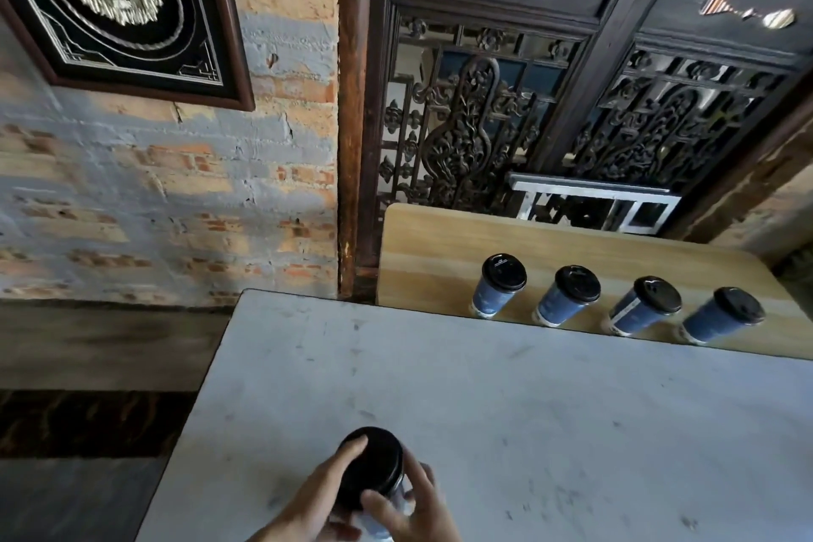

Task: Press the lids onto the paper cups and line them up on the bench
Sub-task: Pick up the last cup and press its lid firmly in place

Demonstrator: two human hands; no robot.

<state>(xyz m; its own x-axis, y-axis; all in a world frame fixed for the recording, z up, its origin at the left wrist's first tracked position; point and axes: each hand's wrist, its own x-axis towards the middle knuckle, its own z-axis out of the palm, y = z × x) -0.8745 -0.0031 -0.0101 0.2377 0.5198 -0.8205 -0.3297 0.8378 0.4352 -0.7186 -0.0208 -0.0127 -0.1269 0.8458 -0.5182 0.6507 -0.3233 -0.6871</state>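
Paper cup (378, 526) under a black lid (374, 466) stands at 6 o'clock on the grey table (528, 409). The left hand (314, 497) and right hand (413, 506) grasp it with curled fingers, fingertips on the lid. Four lidded cups (565, 304) line the wooden bench (440, 242) at 2 o'clock.

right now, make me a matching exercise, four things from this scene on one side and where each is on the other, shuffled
Things:
1 near lid
2 leftmost lidded cup
3 framed picture
4 carved screen

Places:
a on the wooden bench
b on the brick wall
c behind that bench
d gripped between left hand and right hand over the pale table

Pairs: 1-d, 2-a, 3-b, 4-c
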